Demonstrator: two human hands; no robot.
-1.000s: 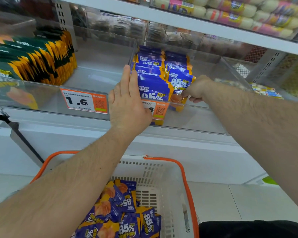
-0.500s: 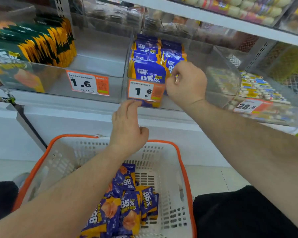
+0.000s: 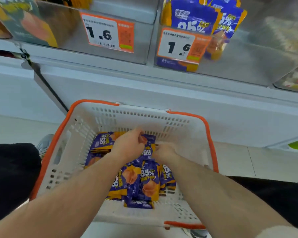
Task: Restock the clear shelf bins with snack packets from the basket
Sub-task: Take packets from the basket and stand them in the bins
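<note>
A white basket with an orange rim (image 3: 212,145) sits on the floor below the shelf, and several purple and yellow snack packets (image 3: 149,183) lie inside it. Both my hands are down in the basket. My left hand (image 3: 127,146) pinches the top of one purple packet (image 3: 148,149) at the pile's far end. My right hand (image 3: 164,151) has its fingers curled on that packet's right edge. Above, the clear shelf bin (image 3: 248,64) holds upright purple packets (image 3: 193,18) of the same kind behind a 1.6 price tag (image 3: 177,45).
A second clear bin (image 3: 67,30) to the left holds green packets behind another 1.6 tag (image 3: 101,31). A white ledge (image 3: 144,90) juts out between the bins and the basket. My dark-clothed knees flank the basket on both sides.
Both hands have dropped from the shelf bin into the basket and closed on a purple packet. The view has tilted down toward the basket.
</note>
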